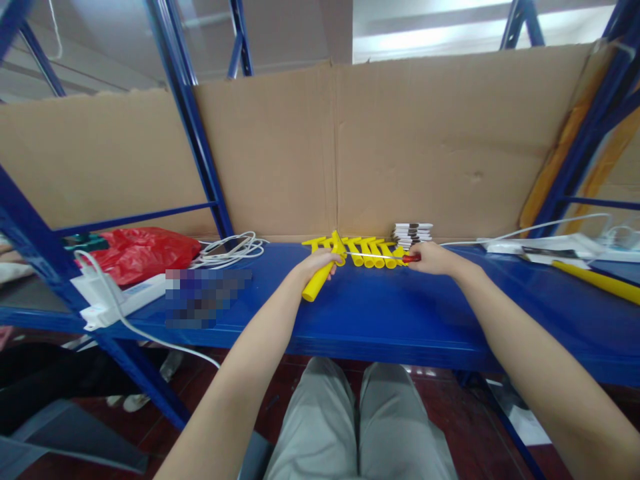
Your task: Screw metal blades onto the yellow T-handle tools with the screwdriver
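My left hand (320, 261) is closed around a yellow plastic piece (317, 283) with a tubular handle, tilted over the blue shelf. In my right hand (431, 259) is a screwdriver with a red handle (412, 257). Its long metal shaft points left and reaches the head of the yellow piece. Behind the shaft, several similar yellow pieces (369, 259) lie side by side in a row. A stack of white items with dark bands (413, 233) sits just behind my right hand.
Cardboard (430, 147) stands along the back of the blue shelf (390, 313). Left are a red plastic bag (145, 253), coiled white cable (235, 249) and a white power strip (143, 293). A long yellow tube (600, 283) lies right. Blue posts (195, 133) flank the shelf.
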`<act>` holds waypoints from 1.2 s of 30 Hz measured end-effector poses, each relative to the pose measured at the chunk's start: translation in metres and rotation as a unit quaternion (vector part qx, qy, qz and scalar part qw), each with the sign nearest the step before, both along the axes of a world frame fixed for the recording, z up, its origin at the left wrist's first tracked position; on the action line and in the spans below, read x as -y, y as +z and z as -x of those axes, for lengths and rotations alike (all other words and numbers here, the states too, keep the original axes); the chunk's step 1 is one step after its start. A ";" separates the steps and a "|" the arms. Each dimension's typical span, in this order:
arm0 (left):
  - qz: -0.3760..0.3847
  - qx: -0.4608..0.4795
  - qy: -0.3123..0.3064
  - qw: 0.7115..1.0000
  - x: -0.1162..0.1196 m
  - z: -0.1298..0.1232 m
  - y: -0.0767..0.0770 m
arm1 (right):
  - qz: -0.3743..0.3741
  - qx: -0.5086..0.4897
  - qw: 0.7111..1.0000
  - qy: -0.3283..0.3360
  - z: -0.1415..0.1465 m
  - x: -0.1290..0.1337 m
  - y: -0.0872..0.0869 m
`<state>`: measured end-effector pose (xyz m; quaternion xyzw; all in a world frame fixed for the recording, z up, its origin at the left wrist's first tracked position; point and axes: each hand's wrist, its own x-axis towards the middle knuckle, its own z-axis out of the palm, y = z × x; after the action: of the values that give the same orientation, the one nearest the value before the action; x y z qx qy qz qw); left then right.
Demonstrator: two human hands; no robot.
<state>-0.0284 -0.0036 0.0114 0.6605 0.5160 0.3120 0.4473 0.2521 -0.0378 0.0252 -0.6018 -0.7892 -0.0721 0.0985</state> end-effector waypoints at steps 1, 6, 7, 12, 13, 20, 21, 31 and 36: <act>0.000 -0.002 -0.003 1.000 0.000 0.000 0.000 | -0.008 0.004 1.000 -0.006 0.000 0.000 0.000; -0.001 -0.016 -0.004 1.000 0.000 0.000 0.000 | -0.020 -0.008 1.000 -0.023 -0.001 -0.002 -0.003; -0.001 -0.015 -0.004 1.000 0.000 0.000 0.000 | -0.013 -0.017 1.000 -0.016 -0.001 -0.002 -0.004; 0.000 -0.002 -0.006 1.000 0.000 0.000 0.000 | 0.053 -0.045 0.997 0.022 -0.004 -0.001 -0.002; 0.001 0.000 -0.005 1.000 0.001 0.000 0.001 | 0.052 -0.040 0.998 0.024 -0.004 -0.001 -0.001; 0.008 0.004 -0.005 1.000 0.003 0.000 0.003 | -0.009 -0.029 0.999 -0.014 0.001 0.003 -0.001; 0.007 0.004 -0.005 1.000 0.003 0.001 0.003 | -0.002 -0.038 0.999 -0.013 0.001 0.003 -0.002; 0.003 0.007 -0.003 1.000 0.000 0.000 0.001 | 0.027 -0.020 0.999 0.005 0.000 -0.001 -0.001; -0.001 0.004 -0.005 1.000 0.000 0.001 0.001 | 0.018 -0.032 0.999 -0.028 0.003 0.004 0.000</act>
<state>-0.0289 -0.0041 0.0124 0.6621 0.5104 0.3131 0.4506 0.2487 -0.0416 0.0255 -0.6273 -0.7698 -0.0412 0.1107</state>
